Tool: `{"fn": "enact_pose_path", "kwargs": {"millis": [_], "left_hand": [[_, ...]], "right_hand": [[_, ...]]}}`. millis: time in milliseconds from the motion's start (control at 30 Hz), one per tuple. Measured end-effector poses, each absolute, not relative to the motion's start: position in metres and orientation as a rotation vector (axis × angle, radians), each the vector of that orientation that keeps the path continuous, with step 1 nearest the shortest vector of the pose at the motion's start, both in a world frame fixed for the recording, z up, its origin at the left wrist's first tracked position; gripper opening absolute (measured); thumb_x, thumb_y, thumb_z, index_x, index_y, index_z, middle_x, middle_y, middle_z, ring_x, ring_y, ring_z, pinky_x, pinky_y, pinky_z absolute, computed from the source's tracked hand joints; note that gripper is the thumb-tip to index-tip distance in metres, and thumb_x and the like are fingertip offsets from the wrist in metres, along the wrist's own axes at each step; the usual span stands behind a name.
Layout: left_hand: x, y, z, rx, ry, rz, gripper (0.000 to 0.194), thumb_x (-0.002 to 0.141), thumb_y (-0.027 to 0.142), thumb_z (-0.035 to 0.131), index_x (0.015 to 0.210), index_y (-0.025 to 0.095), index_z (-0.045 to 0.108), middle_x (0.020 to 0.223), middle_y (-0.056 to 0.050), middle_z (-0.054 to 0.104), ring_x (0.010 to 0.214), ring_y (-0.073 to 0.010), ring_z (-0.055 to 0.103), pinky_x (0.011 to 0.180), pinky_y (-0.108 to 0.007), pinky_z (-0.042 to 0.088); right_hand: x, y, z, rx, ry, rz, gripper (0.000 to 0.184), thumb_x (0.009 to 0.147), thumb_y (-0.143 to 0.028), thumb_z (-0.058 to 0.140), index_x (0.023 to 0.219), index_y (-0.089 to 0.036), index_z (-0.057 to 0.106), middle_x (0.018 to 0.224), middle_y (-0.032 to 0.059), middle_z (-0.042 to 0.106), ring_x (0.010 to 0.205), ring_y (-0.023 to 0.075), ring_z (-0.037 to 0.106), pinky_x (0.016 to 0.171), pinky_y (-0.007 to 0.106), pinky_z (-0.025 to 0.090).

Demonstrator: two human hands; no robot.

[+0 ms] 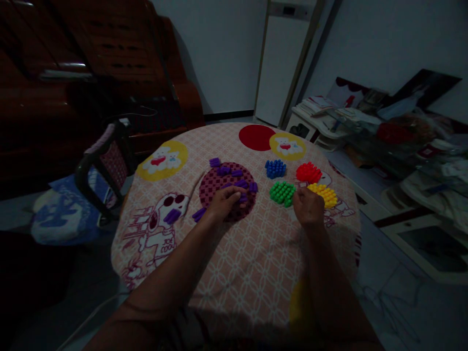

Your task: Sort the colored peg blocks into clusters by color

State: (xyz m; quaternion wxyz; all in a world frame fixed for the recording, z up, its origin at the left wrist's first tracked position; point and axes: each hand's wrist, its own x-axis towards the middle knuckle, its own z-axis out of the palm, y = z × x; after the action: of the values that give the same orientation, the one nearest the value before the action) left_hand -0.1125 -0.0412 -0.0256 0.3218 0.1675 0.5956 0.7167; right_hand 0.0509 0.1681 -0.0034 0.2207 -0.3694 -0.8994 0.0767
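Observation:
My left hand (224,204) is closed in a pinch over the dark checkered circle on the tablecloth. At its fingertips is a small purple plastic block (243,197). Several more purple blocks (224,171) lie loose around it, with one purple block (172,216) farther left. My right hand (309,208) is closed, knuckles up, between a green block cluster (282,193) and a yellow block cluster (325,196). Its fingertips are hidden, so what they grip cannot be made out. Beyond it sit a blue block cluster (275,168) and a red block cluster (309,172).
A patterned cloth covers the round table (252,273). A chair (106,165) stands at its left, with a wooden sofa (127,73) behind. To the right, a low cabinet (387,204) carries papers and clutter. The room is dim.

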Motion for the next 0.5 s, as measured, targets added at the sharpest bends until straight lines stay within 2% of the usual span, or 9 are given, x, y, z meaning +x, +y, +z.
{"fn": "enact_pose_path", "kwargs": {"millis": [233, 367, 433, 500], "left_hand": [[-0.102, -0.037, -0.038, 0.662, 1.522, 1.66, 0.033, 0.077, 0.039, 0.074, 0.1, 0.014, 0.07, 0.091, -0.008, 0.073, 0.07, -0.0154, 0.068, 0.068, -0.029, 0.055], [-0.096, -0.033, -0.042, 1.065, 1.716, 1.505, 0.025, 0.083, 0.028, 0.062, 0.102, 0.016, 0.073, 0.102, -0.01, 0.076, 0.094, -0.0219, 0.07, 0.09, -0.037, 0.054], [-0.094, -0.032, -0.042, 1.204, 1.823, 1.482, 0.031, 0.084, 0.023, 0.057, 0.11, 0.018, 0.072, 0.113, -0.01, 0.075, 0.107, -0.0239, 0.067, 0.103, -0.041, 0.05], [-0.093, -0.031, -0.042, 1.262, 1.917, 1.474, 0.038, 0.085, 0.02, 0.053, 0.118, 0.018, 0.07, 0.122, -0.011, 0.072, 0.115, -0.0249, 0.065, 0.108, -0.043, 0.046]], "right_hand": [[0.044, 0.134, -0.002, -0.639, -2.424, 0.518, 0.025, 0.092, -0.031, 0.051, 0.078, -0.019, 0.068, 0.067, 0.0048, 0.067, 0.062, 0.0161, 0.059, 0.064, 0.026, 0.04], [0.038, 0.104, -0.008, -0.369, -2.662, 0.808, 0.023, 0.095, -0.03, 0.051, 0.097, -0.021, 0.072, 0.084, 0.005, 0.074, 0.073, 0.0165, 0.065, 0.07, 0.025, 0.044], [0.035, 0.096, -0.01, -0.34, -2.758, 0.85, 0.024, 0.096, -0.031, 0.053, 0.108, -0.024, 0.072, 0.093, 0.0045, 0.076, 0.081, 0.0176, 0.067, 0.073, 0.025, 0.045], [0.034, 0.095, -0.014, -0.362, -2.809, 0.827, 0.026, 0.096, -0.033, 0.056, 0.117, -0.027, 0.07, 0.096, 0.0039, 0.076, 0.083, 0.0185, 0.068, 0.074, 0.026, 0.045]]}}
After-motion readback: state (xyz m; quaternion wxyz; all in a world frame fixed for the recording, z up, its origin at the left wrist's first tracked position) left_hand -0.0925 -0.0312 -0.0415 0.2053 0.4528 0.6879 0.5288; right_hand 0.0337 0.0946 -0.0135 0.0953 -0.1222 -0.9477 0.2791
